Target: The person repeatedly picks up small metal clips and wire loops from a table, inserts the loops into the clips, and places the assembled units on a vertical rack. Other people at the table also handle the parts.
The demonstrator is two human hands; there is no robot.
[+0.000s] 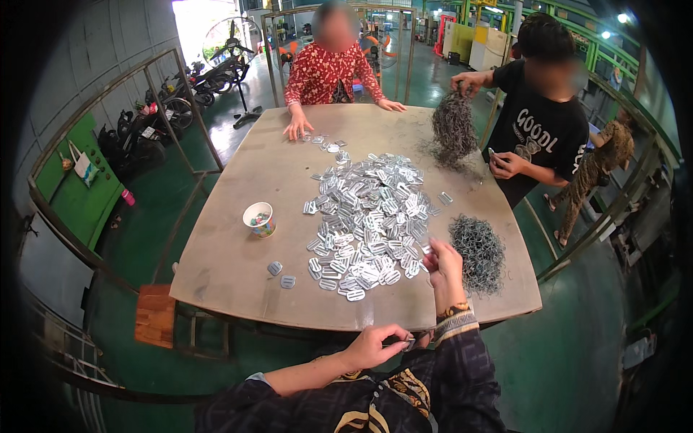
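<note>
A wide pile of flat silver metal buckles (364, 224) with slots covers the middle of the table. In front of my body and below the near table edge, my left hand (375, 348) is closed in a pinch on a small grey metal piece (410, 343), seen edge-on. At the right side of the pile, my right hand (444, 263) has its fingers bent together; whatever is at its fingertips is too small to make out. A tangled heap of thin dark wire pieces (476, 256) lies just right of it. Two loose buckles (288, 281) rest left of the pile.
A patterned paper cup (260, 219) with small bits inside stands on the table's left (216, 260). Across the table, a person in red (332, 76) has both hands on the top, one at a few buckles. At the right, a person in black lifts a wire clump (455, 126).
</note>
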